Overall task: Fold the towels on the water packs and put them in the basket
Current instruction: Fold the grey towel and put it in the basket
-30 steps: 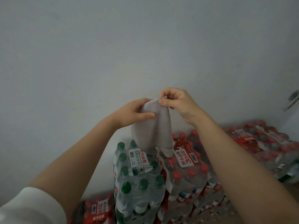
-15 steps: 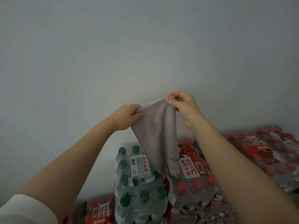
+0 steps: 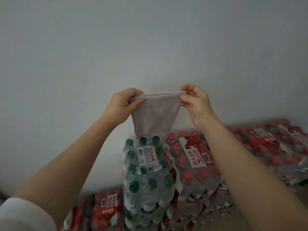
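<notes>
A small grey towel (image 3: pixel 154 114) hangs in the air in front of the wall, its top edge stretched level between my hands. My left hand (image 3: pixel 122 104) grips the left corner with curled fingers. My right hand (image 3: pixel 195 100) pinches the right corner between thumb and fingers. The towel's lower end tapers down and hangs just above the green-capped water pack (image 3: pixel 146 165). Right of it stands a red-capped water pack (image 3: pixel 191 162). No basket is in view.
More red-capped water packs (image 3: pixel 270 144) lie stacked to the right, and others (image 3: pixel 106 209) sit lower at the left. A plain pale wall (image 3: pixel 150 47) fills the background right behind the packs.
My hands have moved apart and spread the towel's top edge out flat; before, they held it bunched close together. The view has tilted down a little.
</notes>
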{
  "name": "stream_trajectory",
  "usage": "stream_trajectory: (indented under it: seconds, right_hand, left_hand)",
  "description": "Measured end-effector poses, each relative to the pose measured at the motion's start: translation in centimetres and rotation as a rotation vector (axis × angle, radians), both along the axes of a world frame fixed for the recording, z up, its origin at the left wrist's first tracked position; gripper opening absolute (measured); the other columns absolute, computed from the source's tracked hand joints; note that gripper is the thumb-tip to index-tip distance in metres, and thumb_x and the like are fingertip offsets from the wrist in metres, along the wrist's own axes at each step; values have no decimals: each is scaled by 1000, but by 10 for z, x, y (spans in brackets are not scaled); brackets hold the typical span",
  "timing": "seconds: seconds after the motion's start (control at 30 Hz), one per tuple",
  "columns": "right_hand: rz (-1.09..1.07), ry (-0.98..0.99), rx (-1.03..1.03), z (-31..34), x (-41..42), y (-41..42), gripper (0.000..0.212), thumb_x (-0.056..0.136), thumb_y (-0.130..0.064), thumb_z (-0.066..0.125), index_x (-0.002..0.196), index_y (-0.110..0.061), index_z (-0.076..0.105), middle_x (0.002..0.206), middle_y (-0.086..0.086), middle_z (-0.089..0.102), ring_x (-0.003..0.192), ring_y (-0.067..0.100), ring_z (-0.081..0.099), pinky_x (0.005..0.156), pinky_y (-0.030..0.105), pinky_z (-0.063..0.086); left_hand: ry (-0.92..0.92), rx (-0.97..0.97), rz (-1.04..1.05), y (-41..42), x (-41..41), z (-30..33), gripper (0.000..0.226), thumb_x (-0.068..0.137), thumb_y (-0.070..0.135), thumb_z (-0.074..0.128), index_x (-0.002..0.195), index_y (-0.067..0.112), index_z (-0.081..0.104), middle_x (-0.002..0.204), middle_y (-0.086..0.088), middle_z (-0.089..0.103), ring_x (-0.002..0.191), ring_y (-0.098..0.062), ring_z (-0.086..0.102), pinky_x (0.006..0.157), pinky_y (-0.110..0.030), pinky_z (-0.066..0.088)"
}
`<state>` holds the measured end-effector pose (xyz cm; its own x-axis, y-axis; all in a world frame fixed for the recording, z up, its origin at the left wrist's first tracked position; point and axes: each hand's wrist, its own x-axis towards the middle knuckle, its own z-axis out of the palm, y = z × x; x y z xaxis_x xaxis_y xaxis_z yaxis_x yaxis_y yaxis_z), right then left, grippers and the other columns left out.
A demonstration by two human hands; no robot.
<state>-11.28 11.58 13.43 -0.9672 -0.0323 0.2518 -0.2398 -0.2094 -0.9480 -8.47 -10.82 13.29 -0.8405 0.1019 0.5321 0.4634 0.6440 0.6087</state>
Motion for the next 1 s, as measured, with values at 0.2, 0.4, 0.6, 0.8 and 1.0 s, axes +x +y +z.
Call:
stream_trajectory:
  seconds: [0.2, 0.4, 0.6, 0.8, 1.0]
  right_hand:
    - [1, -151, 68, -52, 63, -9, 23, 61, -5, 51, 77, -18, 61, 72, -4, 55, 65, 8, 49, 58, 20, 39]
    - [156, -167, 89, -92, 135, -12, 35, 60, 1, 48, 69, -23, 71, 64, -7, 59, 59, 7, 52, 59, 19, 42]
    - [92, -304, 241, -129, 172, -5, 33, 80, 15, 45, 79, -14, 61, 75, 1, 52, 60, -4, 54, 56, 13, 42]
    - [-91, -375, 247, -139, 130, 3, 29, 83, 7, 53, 74, -18, 62, 72, -6, 59, 69, 8, 53, 65, 20, 42]
    - [-98, -473, 384, -152, 52, 10, 22, 83, -2, 58, 75, -21, 63, 84, -2, 64, 86, 19, 57, 80, 36, 47]
  left_hand:
    - [-335, 86, -169, -13, 60, -47, 10, 83, 19, 67, 79, 29, 64, 80, 9, 65, 69, 4, 55, 63, -8, 43]
    - [-504, 139, -330, -22, 118, -86, 12, 81, 14, 69, 78, 25, 68, 76, 9, 66, 71, -1, 57, 66, -12, 45]
    - [-611, 39, -362, -20, 142, -120, 7, 81, 15, 69, 85, 20, 69, 84, 3, 68, 77, -5, 61, 72, -16, 50]
    - [-567, 23, -264, -8, 102, -119, 8, 84, 19, 65, 91, 19, 67, 85, 6, 64, 76, -5, 56, 70, -15, 45]
    - [-522, -52, -111, 8, 33, -122, 11, 86, 23, 61, 96, 21, 65, 93, 2, 65, 85, -13, 57, 70, -19, 42]
